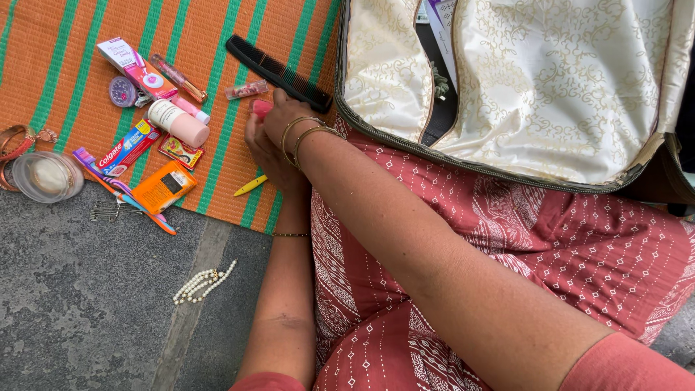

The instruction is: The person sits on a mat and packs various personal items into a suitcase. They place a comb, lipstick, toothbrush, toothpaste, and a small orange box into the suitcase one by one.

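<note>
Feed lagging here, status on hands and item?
Both hands gripping small pink object. Over orange-green striped mat. Black plastic comb just beyond.

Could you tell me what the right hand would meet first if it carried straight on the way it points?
Probably the long black plastic comb on the striped mat, just past the right hand.

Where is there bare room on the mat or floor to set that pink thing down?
The mat is bare in its top left corner, above the round purple tub. The grey floor is open below the toothbrushes and left of the pearl string. The mat is crowded from the tubes down to the orange packet, beside the hands.
</note>
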